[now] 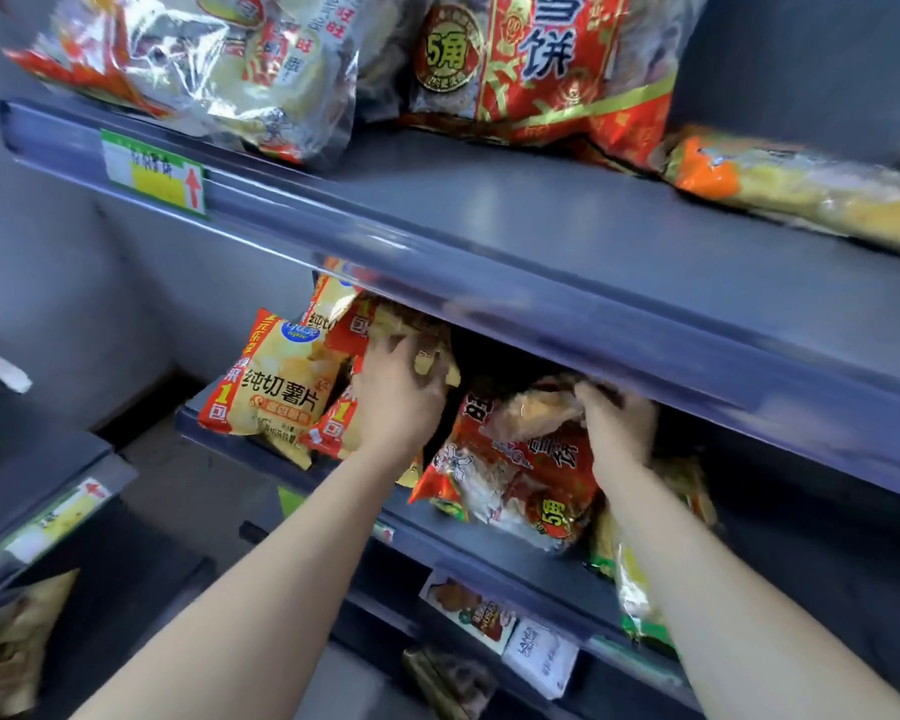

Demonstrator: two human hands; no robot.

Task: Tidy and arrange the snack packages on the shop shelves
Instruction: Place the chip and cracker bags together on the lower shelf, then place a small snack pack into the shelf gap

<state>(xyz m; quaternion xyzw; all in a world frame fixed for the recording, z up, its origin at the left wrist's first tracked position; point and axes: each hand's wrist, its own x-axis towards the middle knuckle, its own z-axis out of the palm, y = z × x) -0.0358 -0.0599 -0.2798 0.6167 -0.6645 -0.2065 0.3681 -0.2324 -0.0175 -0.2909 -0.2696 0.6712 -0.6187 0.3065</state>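
Note:
Both my hands reach into the middle shelf (515, 561). My left hand (398, 394) grips a yellow chip bag (427, 345) among several yellow-and-red potato chip bags (276, 381) standing at the shelf's left end. My right hand (619, 428) grips the top of a red-and-clear rice cracker bag (520, 475) that leans out over the shelf's front edge. A yellow-green bag (630, 589) lies partly under my right forearm. The back of this shelf is dark and hidden by the shelf above.
The upper shelf (489, 236) juts out over my hands and carries clear and red rice cracker bags (531, 70) and a yellow-orange bag (801, 189) at right. Price tags (152, 174) sit on the shelf rails. A lower shelf at left holds tan packets (17, 646).

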